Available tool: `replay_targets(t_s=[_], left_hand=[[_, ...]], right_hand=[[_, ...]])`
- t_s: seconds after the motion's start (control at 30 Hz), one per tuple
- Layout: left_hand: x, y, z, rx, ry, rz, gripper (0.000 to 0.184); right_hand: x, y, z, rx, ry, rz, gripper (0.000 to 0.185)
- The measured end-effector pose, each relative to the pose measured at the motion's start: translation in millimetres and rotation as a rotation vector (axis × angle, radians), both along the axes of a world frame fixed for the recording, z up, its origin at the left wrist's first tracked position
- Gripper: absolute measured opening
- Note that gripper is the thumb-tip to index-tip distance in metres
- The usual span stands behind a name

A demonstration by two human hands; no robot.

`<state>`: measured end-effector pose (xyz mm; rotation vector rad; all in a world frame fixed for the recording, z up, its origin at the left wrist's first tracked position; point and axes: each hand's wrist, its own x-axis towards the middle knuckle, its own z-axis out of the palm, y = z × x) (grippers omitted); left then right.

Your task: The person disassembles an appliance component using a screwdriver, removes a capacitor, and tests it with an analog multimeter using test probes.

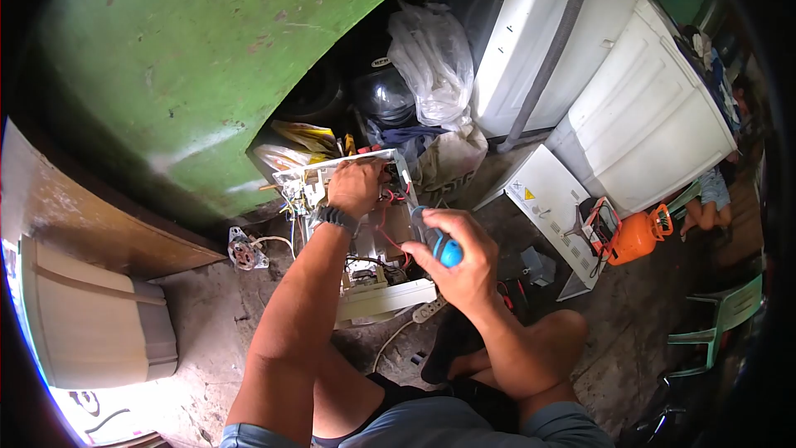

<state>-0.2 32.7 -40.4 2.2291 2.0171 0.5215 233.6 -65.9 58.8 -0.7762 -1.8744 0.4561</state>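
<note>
An opened white appliance housing [377, 302] with red, black and coloured wires lies on the floor before me. My left hand [356, 186] reaches into its upper part; the fingertips are bent down among the parts, and what they touch is hidden. My right hand [464, 261] is at the housing's right side, its fingers wrapped round a screwdriver with a blue handle [450, 253]. The screwdriver's shaft is hard to make out. A red wire runs between the two hands.
A motor-like part [246, 249] lies left of the housing. A power strip [429, 309] is below it. To the right are a white panel [539, 207], an orange canister [634, 239] and a green chair [730, 315]. Part of another person [705, 203] shows at the far right.
</note>
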Motion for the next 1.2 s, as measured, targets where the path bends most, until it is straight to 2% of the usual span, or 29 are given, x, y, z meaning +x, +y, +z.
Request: replay_targets(t_s=[0.1,0.2,0.23,0.3,0.37,0.4,0.43,0.47,0.5,0.57,0.6,0.7,0.77,0.9,1.0,1.13,1.2], left_hand=[[-2,3,-4,-0.017,0.002,0.006,0.033],[-1,1,0,-0.028,0.016,0.003,0.033],[0,0,2,-0.027,0.033,-0.005,0.033],[2,0,4,-0.032,0.010,0.007,0.032],[2,0,3,-0.035,-0.009,0.016,0.032],[1,0,2,-0.052,0.023,0.034,0.030],[1,2,-1,-0.067,0.055,0.040,0.028],[-5,2,-14,0.013,0.130,0.029,0.024],[-6,0,-4,-0.055,0.094,0.021,0.020],[-16,7,-26,0.056,0.087,-0.073,0.023],[-20,12,-30,0.034,-0.013,-0.077,0.022],[-5,4,1,-0.038,-0.010,0.000,0.024],[-8,6,-2,0.017,-0.087,-0.028,0.025],[-3,1,6,-0.030,-0.039,0.057,0.025],[-9,5,-1,-0.015,-0.059,0.026,0.026],[-11,9,-1,-0.087,-0.143,0.022,0.026],[-14,7,7,-0.098,-0.194,-0.014,0.026]], right_hand=[[4,13,4,-0.038,0.025,-0.070,0.042],[-3,35,7,-0.268,0.167,-0.101,0.030],[-9,47,10,-0.299,0.259,-0.071,0.026],[-17,85,1,-0.063,0.309,-0.019,0.020],[-30,102,14,-0.298,0.500,0.181,0.012],[-43,116,14,-0.222,0.537,0.188,0.013],[-51,122,19,-0.262,0.527,0.194,0.016],[-64,125,24,-0.243,0.587,0.220,0.015],[-69,129,24,-0.396,0.605,0.327,0.014],[-83,144,21,-0.243,0.529,0.129,0.021],[-86,150,25,-0.187,0.513,0.039,0.024],[-95,170,31,-0.185,0.497,-0.124,0.030],[-103,182,29,-0.228,0.521,-0.108,0.034],[-107,171,40,-0.322,0.459,-0.118,0.039],[-107,170,42,-0.369,0.434,-0.133,0.044],[-109,166,39,-0.351,0.393,-0.140,0.052],[-105,156,33,-0.316,0.348,-0.046,0.058]])
